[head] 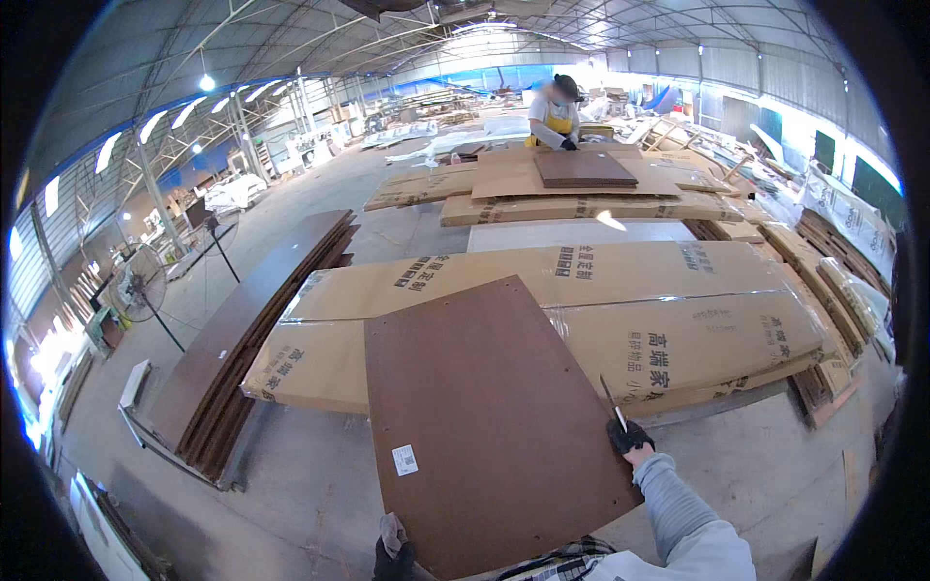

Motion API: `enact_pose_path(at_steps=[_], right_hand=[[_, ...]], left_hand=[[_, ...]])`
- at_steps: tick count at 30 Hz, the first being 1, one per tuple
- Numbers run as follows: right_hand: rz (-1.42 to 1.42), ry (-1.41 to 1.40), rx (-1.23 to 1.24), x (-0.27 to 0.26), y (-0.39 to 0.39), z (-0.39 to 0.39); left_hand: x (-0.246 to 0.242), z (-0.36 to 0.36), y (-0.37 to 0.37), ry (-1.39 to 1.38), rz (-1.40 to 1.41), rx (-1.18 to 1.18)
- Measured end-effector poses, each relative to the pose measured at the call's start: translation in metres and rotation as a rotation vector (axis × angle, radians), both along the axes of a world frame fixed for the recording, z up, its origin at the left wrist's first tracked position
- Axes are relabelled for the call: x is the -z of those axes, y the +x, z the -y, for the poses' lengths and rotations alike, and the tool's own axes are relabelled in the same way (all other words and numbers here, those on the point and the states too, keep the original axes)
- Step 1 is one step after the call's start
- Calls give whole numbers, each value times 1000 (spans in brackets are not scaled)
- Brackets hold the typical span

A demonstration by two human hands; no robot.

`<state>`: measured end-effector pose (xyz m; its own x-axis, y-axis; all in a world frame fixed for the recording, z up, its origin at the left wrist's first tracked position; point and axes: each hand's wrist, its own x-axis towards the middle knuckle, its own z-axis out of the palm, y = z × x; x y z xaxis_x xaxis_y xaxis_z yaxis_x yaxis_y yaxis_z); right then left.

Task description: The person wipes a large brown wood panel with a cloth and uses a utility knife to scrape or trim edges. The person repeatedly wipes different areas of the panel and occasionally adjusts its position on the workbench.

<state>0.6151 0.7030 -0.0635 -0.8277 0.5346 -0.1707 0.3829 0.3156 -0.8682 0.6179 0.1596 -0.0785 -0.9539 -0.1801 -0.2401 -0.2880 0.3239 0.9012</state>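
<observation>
A brown rectangular panel (487, 428) with a small white label and several small holes is held in front of me, its far end over a cardboard-wrapped package. At the panel's lower left edge, my left hand (394, 552) grips it, in a dark glove with a grey cloth. My right hand (629, 437), in a black glove, is on the right edge and also holds a thin pointed tool (614, 405), perhaps a knife, sticking up beside the panel. The fingers under the panel are hidden.
The long cardboard package (697, 341) lies ahead. A stack of long brown boards (269, 312) rests on a low metal frame at left, near a pedestal fan (138, 285). Farther off, a co-worker (556, 116) stands behind smaller brown panels (585, 168) on cardboard.
</observation>
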Motion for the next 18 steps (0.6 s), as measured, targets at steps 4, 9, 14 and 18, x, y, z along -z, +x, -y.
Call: enact_pose_path(at_steps=[4, 9, 14, 18], right_hand=[[55, 11, -89, 38, 31, 13], [136, -9, -127, 135, 41, -8], [43, -131, -179, 106, 16, 9], [175, -15, -271, 50, -27, -4]], left_hand=[[-15, -7, -13, -11, -5, 41], [-30, -50, -40, -21, -41, 124], [-46, -42, -44, -74, -62, 31], [-51, -53, -48, -104, -57, -31]])
